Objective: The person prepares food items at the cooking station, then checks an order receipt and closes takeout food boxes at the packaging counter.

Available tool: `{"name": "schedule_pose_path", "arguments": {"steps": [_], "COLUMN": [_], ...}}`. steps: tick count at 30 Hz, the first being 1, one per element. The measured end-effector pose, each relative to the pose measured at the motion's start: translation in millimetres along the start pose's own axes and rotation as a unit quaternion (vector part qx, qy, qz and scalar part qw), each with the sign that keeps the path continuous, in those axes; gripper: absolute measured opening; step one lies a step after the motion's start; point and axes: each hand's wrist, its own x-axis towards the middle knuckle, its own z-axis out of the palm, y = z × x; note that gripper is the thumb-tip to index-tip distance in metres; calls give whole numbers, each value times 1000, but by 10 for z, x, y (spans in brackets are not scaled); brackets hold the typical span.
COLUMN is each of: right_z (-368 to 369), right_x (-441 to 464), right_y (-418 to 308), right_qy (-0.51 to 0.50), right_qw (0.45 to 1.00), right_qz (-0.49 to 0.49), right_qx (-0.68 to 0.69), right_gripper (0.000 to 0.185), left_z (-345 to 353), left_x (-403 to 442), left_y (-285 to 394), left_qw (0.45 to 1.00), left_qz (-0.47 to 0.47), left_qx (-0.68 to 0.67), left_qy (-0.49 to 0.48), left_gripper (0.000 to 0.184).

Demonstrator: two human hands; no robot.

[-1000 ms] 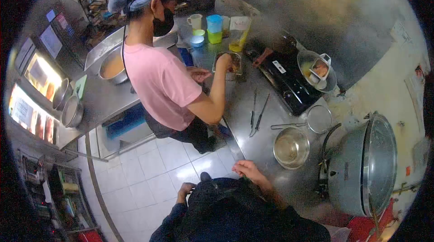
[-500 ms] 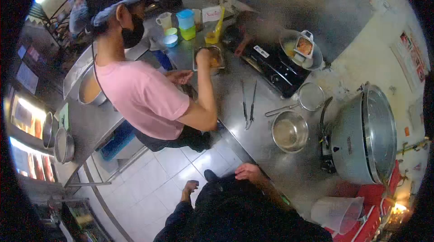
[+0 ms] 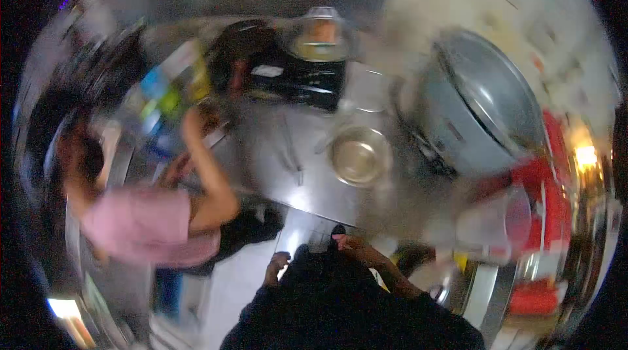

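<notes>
My left hand hangs low in front of my body over the floor, its fingers loosely bent and nothing seen in them. My right hand is at my front by the counter edge, fingers loosely extended, with no object showing. Nearest to it on the steel counter is a metal pot. Behind the pot lies a strainer, and blurred tongs rest to its left. Motion blur softens both hands.
A co-worker in a pink shirt reaches over a metal tray at left. A black stove bears a pan. A large grey cooker, clear plastic jug and red rack stand at right.
My view has swung right, so the counter, stove, pot and co-worker appear further left and the picture is blurred. Both my hands stay low at my front.
</notes>
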Motion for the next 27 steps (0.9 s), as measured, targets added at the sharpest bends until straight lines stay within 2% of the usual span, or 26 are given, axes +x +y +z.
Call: {"name": "schedule_pose_path", "arguments": {"steps": [2,3,4,5,6,7,8,10,11,12,13,16,18,20,21,22,24,26,27], "right_z": [174,372,530,698,919,1154,1380,1863,2079,2324,2539,3252,3715,4166,4404,4612,5124,5610,5896], "right_x": [-355,-511,-643,-860,-1096,-1345,-1566,-1939,-2102,-2261,-2390,-2613,-2709,-2787,-2854,-2915,-3027,-3177,-3290], "right_y": [258,407,526,605,974,1373,1522,1683,1798,1936,2041,2032,1996,2105,2050,1968,2389,2452,2753], "right_qy": [113,179,235,281,334,387,438,571,586,584,559,719,786,816,834,836,856,863,857], "right_qw": [992,981,964,941,923,901,877,778,783,758,709,591,541,446,442,412,377,337,336], "right_qz": [28,46,114,186,190,192,194,186,210,238,272,363,279,320,291,313,344,362,382], "right_qx": [-45,-59,-46,-23,-30,-36,-42,186,8,-167,-332,-38,104,180,160,186,78,107,82], "right_gripper": [18,17,18,19,21,22,24,26,26,26,26,35,23,16,21,22,13,13,14], "left_z": [-295,-532,-662,-736,-631,-545,-493,-394,-358,-289,-199,96,318,609,779,965,1317,1627,1799], "left_x": [30,343,795,1005,851,796,759,673,643,634,580,499,457,359,248,137,-113,-405,-607], "left_y": [247,247,220,153,346,494,598,748,787,816,860,944,889,817,761,688,479,198,42], "left_qw": [973,912,799,856,937,929,914,880,862,841,825,771,744,718,710,700,680,658,644], "left_qz": [74,-70,-241,-181,-73,-77,-88,-105,-113,-113,-119,-105,-91,-66,-55,-44,-23,-8,-2], "left_qx": [-36,-164,-276,-146,137,249,304,375,407,439,465,536,564,588,595,602,616,630,636], "left_qy": [-214,-369,-477,-461,-314,-261,-253,-273,-281,-294,-298,-328,-346,-366,-373,-381,-397,-413,-425], "left_gripper": [37,39,41,44,43,42,41,39,38,37,36,34,33,32,31,31,30,29,29]}}
